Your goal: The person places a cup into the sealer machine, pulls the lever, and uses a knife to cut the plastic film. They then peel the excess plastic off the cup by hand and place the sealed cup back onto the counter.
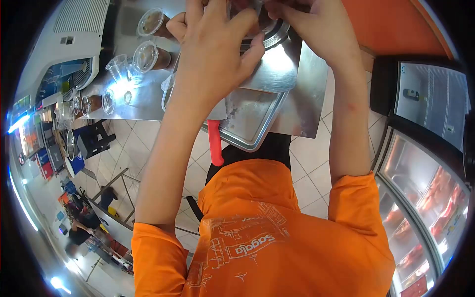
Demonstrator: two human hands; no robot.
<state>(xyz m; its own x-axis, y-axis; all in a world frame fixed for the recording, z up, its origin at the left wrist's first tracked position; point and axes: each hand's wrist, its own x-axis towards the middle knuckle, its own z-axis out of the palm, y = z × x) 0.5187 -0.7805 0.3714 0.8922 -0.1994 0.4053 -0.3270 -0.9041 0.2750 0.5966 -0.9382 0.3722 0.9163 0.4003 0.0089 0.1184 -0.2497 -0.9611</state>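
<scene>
Shirt: the person wears an orange shirt (267,237) with white drawing on it, closest to the camera.
Arms: both bare arms reach forward from the shirt, out over the surface.
Floor: pale floor tiles (309,158) show under the arms.
Fridge: a glass-door fridge (425,198) stands at the person's right side, with red packs inside.
Red handle: a red handle (215,143) sticks out past the near edge of the tray. Its flat blade lies under the left arm.
Tray: a shiny metal tray (255,119) sits on the surface, and its near corner hangs over the edge.
Surface: the surface (143,94) is shiny metal too, and bright light bounces off it.
Left hand: the left hand (217,44) is above the far end of the tray. Its fingers (237,22) are bent and close together. I cannot tell if they grip anything, because the hand hides it.
Right hand: the right hand (316,27) is just beside the left hand. Its fingers point in toward the left hand, but the tips are cut off at the top, so I cannot tell if they are closed.
Round bowl: a round metal bowl (277,34) sits right under both hands, past the tray.
Full cups: two lidded cups of brown drink (148,54) stand to the left of the hands.
Empty cups: some clear cups (118,67) stand near them, farther left.
Machine: a white machine (74,29) sits far off to the left.
</scene>
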